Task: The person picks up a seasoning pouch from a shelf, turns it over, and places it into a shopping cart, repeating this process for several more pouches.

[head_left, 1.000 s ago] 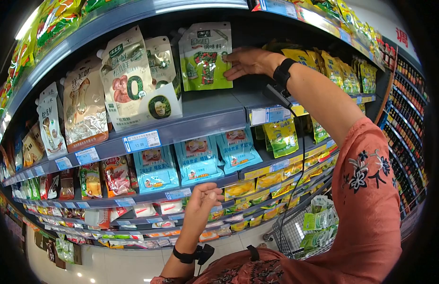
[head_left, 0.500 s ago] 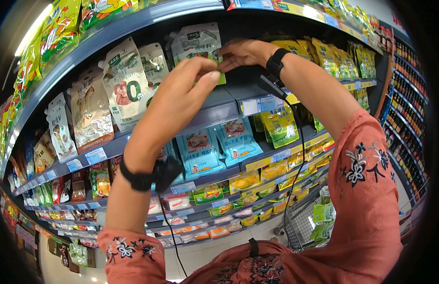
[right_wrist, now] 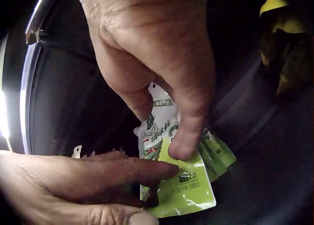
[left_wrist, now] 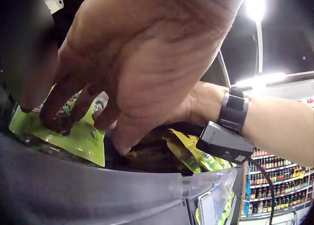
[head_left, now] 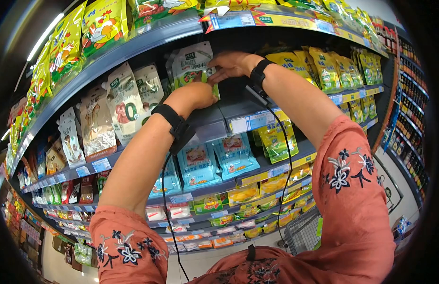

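The hands apparently both touch one pouch.

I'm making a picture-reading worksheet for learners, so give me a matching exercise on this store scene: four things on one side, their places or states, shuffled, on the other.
Things
1. Green-and-white pouch
2. Light blue packets
3. Wire shopping cart
4. Rows of bottles

Places or states
A. On shelves at the far right of the head view
B. Touched by the left hand and the right hand
C. Standing on the floor
D. On a shelf below the one where the hands are

Right pairs: 1-B, 2-D, 3-C, 4-A
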`<state>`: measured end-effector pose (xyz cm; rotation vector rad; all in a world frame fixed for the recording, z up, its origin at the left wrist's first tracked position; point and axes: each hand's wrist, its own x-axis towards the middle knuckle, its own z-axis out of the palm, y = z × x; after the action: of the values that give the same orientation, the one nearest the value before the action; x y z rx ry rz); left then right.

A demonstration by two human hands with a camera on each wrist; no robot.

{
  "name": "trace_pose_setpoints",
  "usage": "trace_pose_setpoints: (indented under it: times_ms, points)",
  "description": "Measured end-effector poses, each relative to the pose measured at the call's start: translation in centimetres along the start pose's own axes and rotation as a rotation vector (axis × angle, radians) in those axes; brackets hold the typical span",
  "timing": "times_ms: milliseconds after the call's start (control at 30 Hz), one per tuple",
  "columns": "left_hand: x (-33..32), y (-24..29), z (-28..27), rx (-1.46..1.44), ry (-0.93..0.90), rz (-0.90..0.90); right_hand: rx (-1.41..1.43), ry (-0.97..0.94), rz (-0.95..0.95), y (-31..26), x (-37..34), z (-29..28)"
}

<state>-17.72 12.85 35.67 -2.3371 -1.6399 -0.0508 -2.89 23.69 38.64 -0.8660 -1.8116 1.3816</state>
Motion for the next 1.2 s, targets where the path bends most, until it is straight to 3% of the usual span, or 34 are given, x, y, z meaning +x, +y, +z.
trace_pose_setpoints:
  times_ms: [200, 300, 500, 633, 700, 767, 900, 933, 1067, 1200]
  points:
    - [2.2, 0.3, -0.1, 0.046, -0.151, -0.026, 0.014, -0.054, 0.008, 0.6, 2.0, -0.8]
    - [2.5, 0.0, 0.1, 0.046, -0.15, -0.031, 0.068, -0.208, 0.008, 1.4, 4.3, -2.1]
    - [3.4, -0.8, 0.6, 0.075, -0.203, -0.097, 0.073, -0.151, 0.009, 1.6, 6.2, -1.7]
    - [2.7, -0.6, -0.6, 0.03, -0.153, -0.077, -0.216, -0.363, -0.262, 4.0, 9.7, -4.3]
    - [3.6, -1.6, -0.2, 0.007, -0.106, -0.122, -0.156, -0.362, -0.267, 4.4, 9.6, -4.9]
    - [4.3, -2.5, -1.0, -0.037, -0.192, -0.148, -0.225, -0.361, -0.292, 4.2, 9.8, -5.4]
    - [5.1, -3.3, -0.9, -0.019, -0.305, -0.174, 0.008, -0.2, -0.071, 2.7, 6.4, -4.1]
    - [5.4, -3.6, -0.6, 0.018, -0.303, -0.164, -0.04, -0.121, -0.03, 1.9, 4.8, -2.9]
    - [5.3, -3.2, -1.2, -0.057, -0.341, -0.224, -0.08, -0.086, -0.045, 0.8, 0.9, -2.3]
    - [6.6, -4.7, 0.0, 0.08, -0.268, -0.144, -0.047, -0.034, -0.105, 0.2, -3.2, -2.5]
